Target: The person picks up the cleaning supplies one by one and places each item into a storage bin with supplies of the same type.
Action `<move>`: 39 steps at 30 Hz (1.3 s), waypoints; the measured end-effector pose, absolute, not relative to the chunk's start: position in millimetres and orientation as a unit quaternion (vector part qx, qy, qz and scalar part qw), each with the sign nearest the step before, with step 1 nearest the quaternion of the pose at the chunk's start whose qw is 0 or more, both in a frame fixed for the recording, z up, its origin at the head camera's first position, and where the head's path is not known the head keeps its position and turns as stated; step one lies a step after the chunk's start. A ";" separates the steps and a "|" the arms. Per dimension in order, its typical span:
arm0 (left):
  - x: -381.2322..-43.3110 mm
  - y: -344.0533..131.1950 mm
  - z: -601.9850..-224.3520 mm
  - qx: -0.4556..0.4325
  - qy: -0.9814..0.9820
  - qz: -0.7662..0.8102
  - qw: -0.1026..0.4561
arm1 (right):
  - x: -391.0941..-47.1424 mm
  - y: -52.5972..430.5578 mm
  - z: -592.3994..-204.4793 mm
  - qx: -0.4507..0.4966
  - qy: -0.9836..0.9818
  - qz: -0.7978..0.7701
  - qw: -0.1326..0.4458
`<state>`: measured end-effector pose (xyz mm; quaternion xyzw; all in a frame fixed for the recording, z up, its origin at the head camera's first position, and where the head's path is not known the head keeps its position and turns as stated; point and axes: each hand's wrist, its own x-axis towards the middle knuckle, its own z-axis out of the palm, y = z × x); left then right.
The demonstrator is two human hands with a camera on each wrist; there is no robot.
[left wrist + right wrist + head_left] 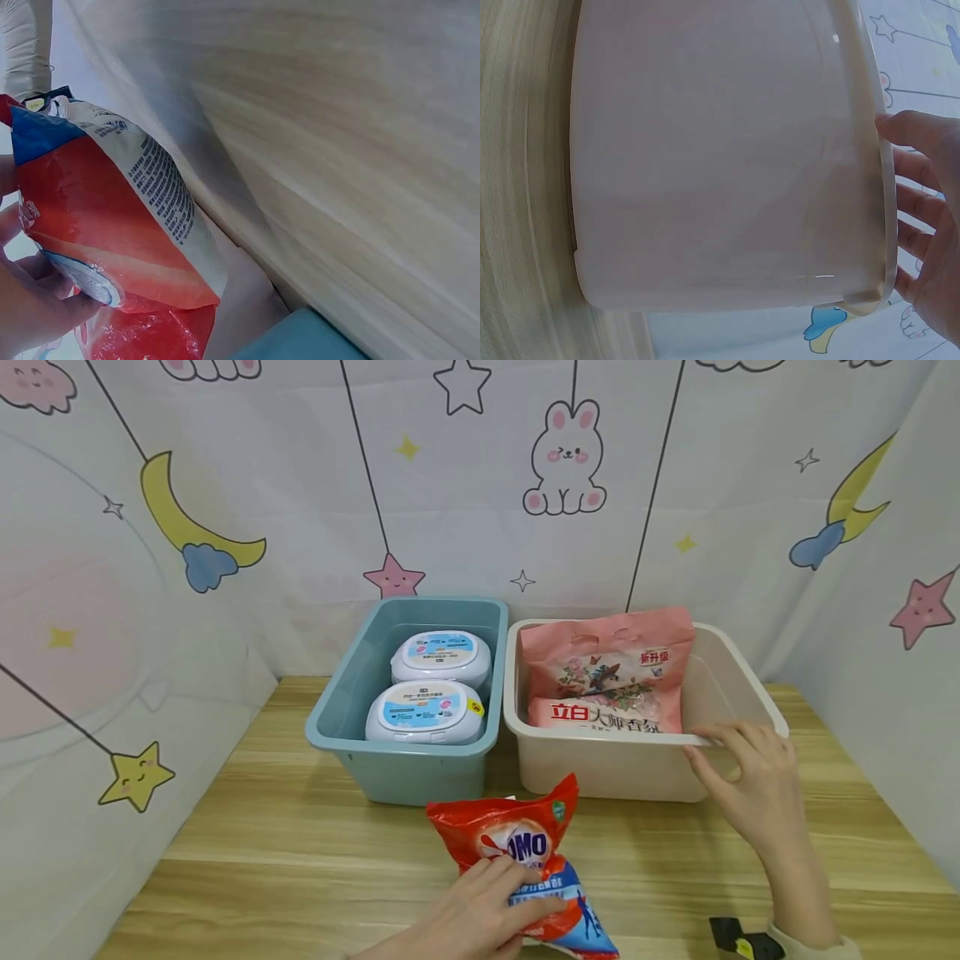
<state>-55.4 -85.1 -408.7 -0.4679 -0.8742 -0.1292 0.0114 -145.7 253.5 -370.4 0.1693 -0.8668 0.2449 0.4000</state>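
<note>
My left hand (487, 906) grips a red and blue OMO laundry detergent bag (525, 822) in front of the two bins. In the left wrist view the bag (112, 217) shows its printed white side edge, with fingers and thumb over its front. At the right, my right hand (757, 777) pinches the front rim of a cream plastic bin (607, 768). The right wrist view shows the thumb (911, 127) on the outside of that rim and the other fingers over the inner side. A pink detergent bag (611, 672) leans inside the cream bin.
Left of the cream bin stands a blue-green bin (420, 777) holding two white oval tubs (426, 710) with blue labels. Both bins are on a wood-grain table (285, 860), close to the patterned cloth (465, 485) behind. A small black object (738, 939) lies near the right forearm.
</note>
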 end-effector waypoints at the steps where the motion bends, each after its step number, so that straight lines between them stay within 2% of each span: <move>1: -55.5 -84.5 -408.0 -0.469 -0.873 -0.129 0.013 | -145.6 253.6 -370.4 0.169 -0.867 0.245 0.400; 10: -57.8 -80.9 -401.1 -0.492 -0.861 -0.119 0.051 | -145.3 253.6 -370.4 0.170 -0.866 0.242 0.403; 28: -55.8 -75.6 -384.9 -0.494 -0.858 -0.126 0.062 | -146.1 254.1 -371.6 0.173 -0.864 0.245 0.404; 39: -55.7 -74.4 -376.7 -0.501 -0.852 -0.124 0.087 | -145.6 253.5 -370.7 0.170 -0.867 0.246 0.398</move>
